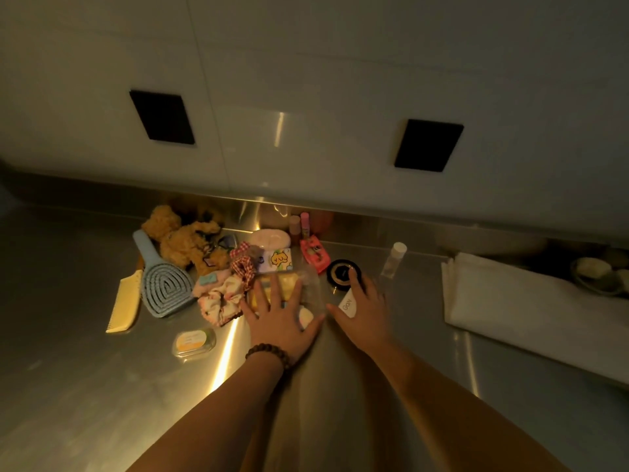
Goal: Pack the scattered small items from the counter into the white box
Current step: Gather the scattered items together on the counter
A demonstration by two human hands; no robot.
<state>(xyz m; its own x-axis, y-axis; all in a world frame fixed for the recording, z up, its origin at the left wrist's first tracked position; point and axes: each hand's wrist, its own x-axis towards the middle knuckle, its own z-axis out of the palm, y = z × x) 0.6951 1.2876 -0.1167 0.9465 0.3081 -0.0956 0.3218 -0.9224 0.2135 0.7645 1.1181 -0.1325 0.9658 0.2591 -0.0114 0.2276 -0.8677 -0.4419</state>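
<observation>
My left hand [284, 315] lies flat and open on the yellow pack [284, 284]. Right of the pack, my right hand [366, 315] grips a white tube [349, 304].

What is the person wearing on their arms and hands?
Not much! The left hand has a bracelet of dark round beads around its wrist. The right hand wears nothing: no ring, watch or glove shows. Both forearms are bare, with no sleeves in view. The fingers carry no rings that can be seen in this dim light.
</observation>
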